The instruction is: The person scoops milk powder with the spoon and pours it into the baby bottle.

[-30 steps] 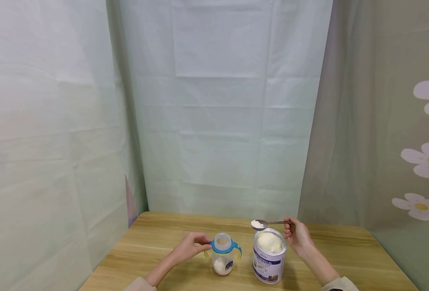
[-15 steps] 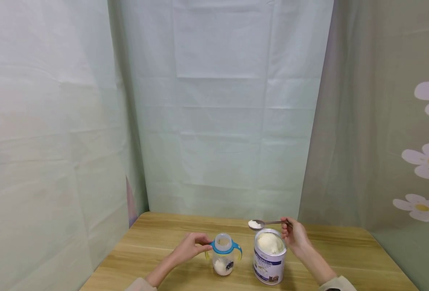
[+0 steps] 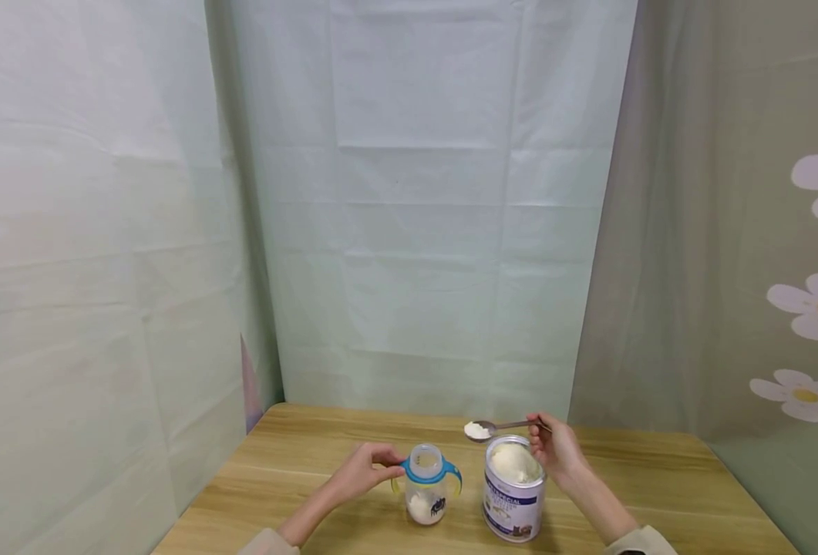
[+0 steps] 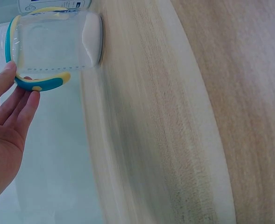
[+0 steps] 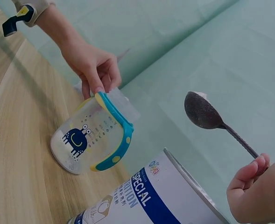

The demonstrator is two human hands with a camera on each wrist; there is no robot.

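Observation:
A clear baby bottle [image 3: 425,493] with a blue and yellow two-handled collar stands uncapped on the table, white powder at its bottom. My left hand [image 3: 367,470] pinches the bottle's left handle [image 4: 41,84] between thumb and fingers. Right of the bottle is an open milk powder tin [image 3: 513,493], heaped with cream powder. My right hand [image 3: 554,447] grips the end of a metal spoon [image 5: 202,111] by its handle. The spoon's bowl carries white powder [image 3: 476,430] and hangs level, above and beyond the gap between bottle and tin.
The wooden table [image 3: 297,439] has its back edge close to a pale green curtain [image 3: 422,270]. More curtain hangs at the left and right, the right one [image 3: 693,308] printed with white flowers.
My right hand has carried the powder-laden spoon a little to the left, from over the tin toward the bottle. My left hand and the bottle have stayed in place.

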